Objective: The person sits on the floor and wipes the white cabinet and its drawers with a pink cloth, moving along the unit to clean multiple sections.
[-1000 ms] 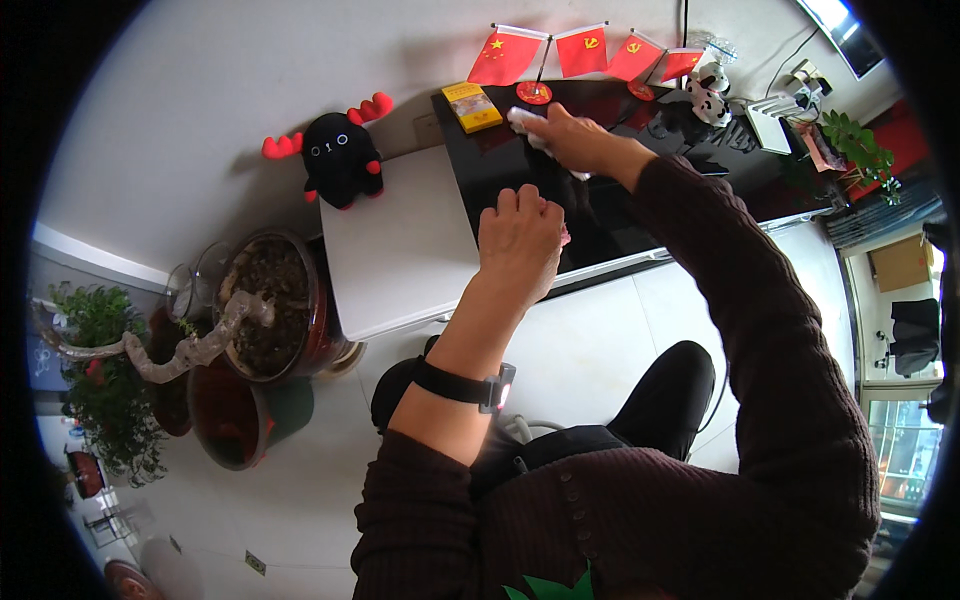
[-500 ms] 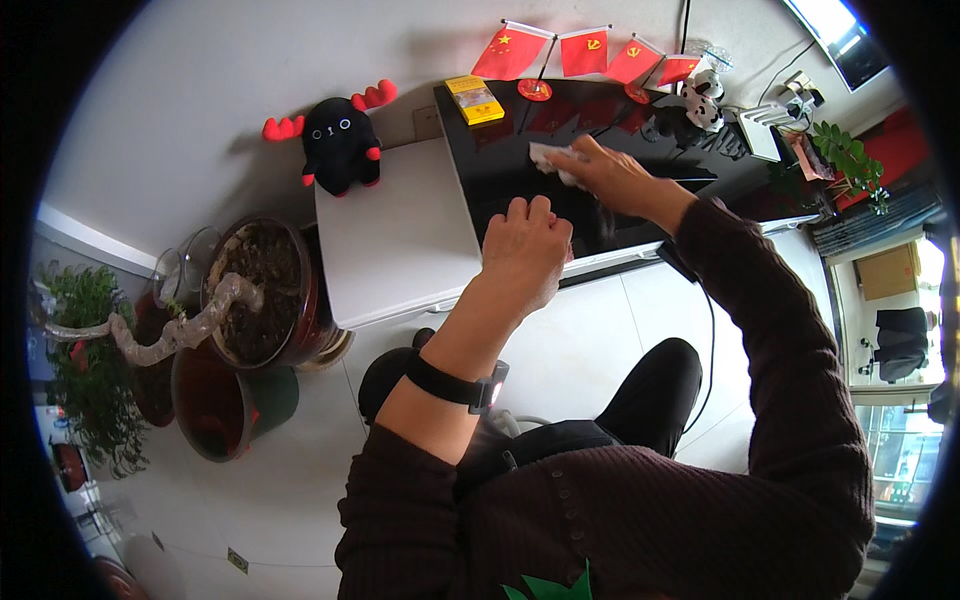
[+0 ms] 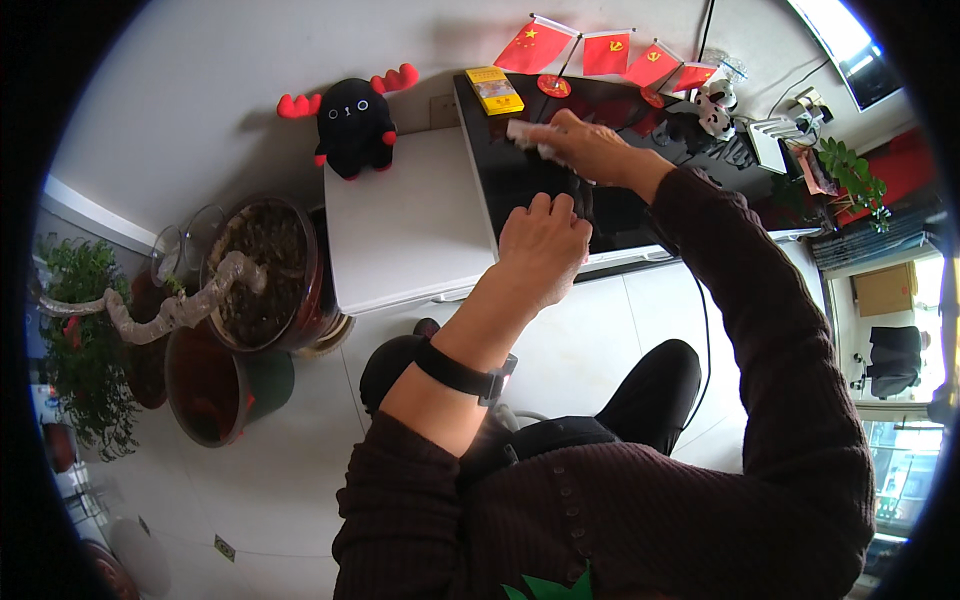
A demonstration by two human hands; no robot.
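Note:
My right hand (image 3: 592, 150) is closed round a crumpled white tissue (image 3: 535, 138), at the glossy black top (image 3: 505, 180) of a low cabinet. Nearer to me, over the cabinet's front edge, my left hand (image 3: 545, 245) is curled with its knuckles up; its palm is hidden, so whatever it may hold does not show. A yellow box (image 3: 495, 91) lies beyond the tissue at the back. Small red flags (image 3: 607, 54) on stands rise behind my right hand.
A black plush toy with red antlers (image 3: 356, 128) sits on the white cabinet section (image 3: 400, 220). Left of it stands a large potted plant (image 3: 262, 270) above an empty pot (image 3: 205, 385). At the right are a spotted figurine (image 3: 716, 110), a white router (image 3: 768, 147) and a leafy plant (image 3: 850, 172).
My right hand has moved left across the black top with the tissue. The whole view has shifted slightly; my left hand stays curled near the front edge.

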